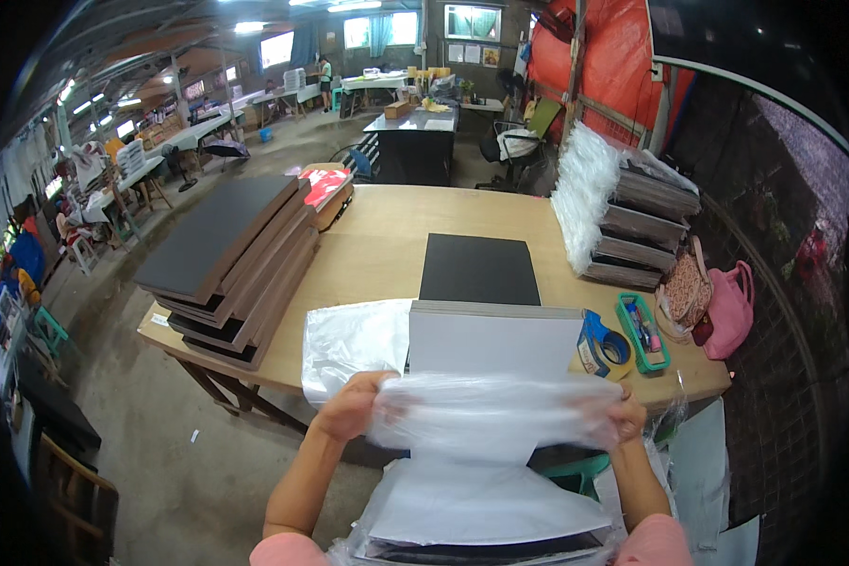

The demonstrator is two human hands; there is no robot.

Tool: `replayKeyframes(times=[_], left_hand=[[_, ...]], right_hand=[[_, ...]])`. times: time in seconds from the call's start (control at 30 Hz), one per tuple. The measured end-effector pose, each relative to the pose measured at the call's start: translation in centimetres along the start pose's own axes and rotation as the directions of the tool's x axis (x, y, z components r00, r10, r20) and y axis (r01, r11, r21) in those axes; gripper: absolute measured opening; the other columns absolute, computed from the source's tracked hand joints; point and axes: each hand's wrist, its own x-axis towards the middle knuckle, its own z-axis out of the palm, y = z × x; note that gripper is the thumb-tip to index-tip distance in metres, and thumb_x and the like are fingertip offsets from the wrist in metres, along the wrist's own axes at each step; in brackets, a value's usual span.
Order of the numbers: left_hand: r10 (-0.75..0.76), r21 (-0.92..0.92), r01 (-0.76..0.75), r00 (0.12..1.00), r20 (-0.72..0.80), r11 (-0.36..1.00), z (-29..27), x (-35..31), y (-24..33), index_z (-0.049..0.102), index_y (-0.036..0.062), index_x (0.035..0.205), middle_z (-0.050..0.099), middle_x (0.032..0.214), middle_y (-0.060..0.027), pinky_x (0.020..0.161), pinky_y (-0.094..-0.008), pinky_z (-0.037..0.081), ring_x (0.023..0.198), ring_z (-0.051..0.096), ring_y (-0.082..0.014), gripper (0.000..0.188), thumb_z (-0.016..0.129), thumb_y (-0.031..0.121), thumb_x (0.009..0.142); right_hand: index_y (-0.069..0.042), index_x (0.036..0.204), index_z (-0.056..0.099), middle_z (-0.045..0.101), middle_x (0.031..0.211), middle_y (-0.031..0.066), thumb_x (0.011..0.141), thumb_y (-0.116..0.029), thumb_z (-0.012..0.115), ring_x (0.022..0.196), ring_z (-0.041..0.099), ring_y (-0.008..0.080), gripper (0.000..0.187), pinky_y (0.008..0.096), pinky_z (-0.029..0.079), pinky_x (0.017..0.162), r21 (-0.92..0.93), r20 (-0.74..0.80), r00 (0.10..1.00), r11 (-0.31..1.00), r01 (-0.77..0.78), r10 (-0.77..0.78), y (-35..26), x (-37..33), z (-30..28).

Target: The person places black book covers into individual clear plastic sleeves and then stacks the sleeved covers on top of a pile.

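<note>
A see-through plastic bag or sleeve (495, 401) stretches sideways between my two hands, crumpled and slightly blurred. My left hand (351, 407) is closed on its left end, and my right hand (625, 420) grips the right end, its fingers partly behind the film. Just beyond the plastic, at the table's near edge, lies a stack of pale flat boards (495, 340). Behind it is a flat black board (479, 270). To the left lie flat white plastic bags (357, 344). Nearest to me, a pale sheet (486, 505) covers dark flat pieces in plastic.
A tall stack of dark boards (212, 241) stands at the table's left, a plastic-wrapped stack (637, 222) at the far right. A blue tape dispenser (590, 332), a green basket (623, 307) of pens, a patterned bag (684, 291) and a pink bag (729, 307) line the right side.
</note>
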Motion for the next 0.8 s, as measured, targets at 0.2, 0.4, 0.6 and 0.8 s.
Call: replayKeyframes(times=[0.2, 0.4, 0.6, 0.8], left_hand=[[0.571, 0.978, 0.21, 0.805, -0.161, -0.02, 2.1, 5.7, -0.8, 0.064, 0.0145, 0.116, 0.047, 0.082, -0.0079, 0.053, -0.0317, 0.039, 0.054, 0.048, -0.0197, 0.048, 0.07, 0.005, 0.069], [0.411, 0.987, -0.043, 0.911, -0.026, 0.158, 3.0, 0.5, 2.6, 0.068, 0.0133, 0.107, 0.05, 0.09, -0.0091, 0.055, -0.0299, 0.039, 0.06, 0.048, -0.019, 0.036, 0.07, 0.011, 0.072], [-0.61, -0.275, 0.584, 0.793, -0.011, 0.764, -1.8, 0.2, -0.1, 0.063, 0.0071, 0.099, 0.059, 0.078, 0.0014, 0.051, -0.0192, 0.037, 0.058, 0.048, -0.0083, 0.018, 0.061, 0.022, 0.09], [-0.607, -0.492, 0.577, 0.786, 0.116, 0.652, -8.9, -5.5, -13.5, 0.064, 0.0092, 0.102, 0.064, 0.084, -0.0012, 0.052, -0.0191, 0.046, 0.064, 0.057, -0.0089, 0.018, 0.06, 0.023, 0.091]], right_hand=[[0.001, 0.084, 0.064, 0.047, 0.066, 0.0043, 0.07, 0.001, 0.062, 0.059, 0.045, 0.0117, 0.014, 0.0229, 0.034, 0.052, -0.952, -0.306, 0.715, 0.214, -0.219, -0.629, -0.1, 8.1, 1.8], [0.004, 0.078, 0.064, 0.055, 0.067, 0.0054, 0.073, 0.0, 0.064, 0.06, 0.049, 0.0108, 0.006, 0.0225, 0.036, 0.05, -0.974, -0.172, 0.837, 0.219, -0.065, -0.519, -4.1, 5.3, 3.9], [0.001, 0.071, 0.063, 0.062, 0.075, 0.0078, 0.077, -0.008, 0.068, 0.068, 0.057, 0.0134, 0.011, 0.0239, 0.042, 0.06, 0.123, -0.46, 0.767, 0.888, -0.444, 0.447, -2.6, 0.7, 1.9], [0.005, 0.075, 0.068, 0.061, 0.091, 0.0141, 0.075, -0.006, 0.068, 0.093, 0.054, 0.0199, 0.011, 0.0277, 0.042, 0.079, 0.025, -0.442, 0.776, 0.871, -0.49, 0.449, 5.3, -6.2, 0.0]])
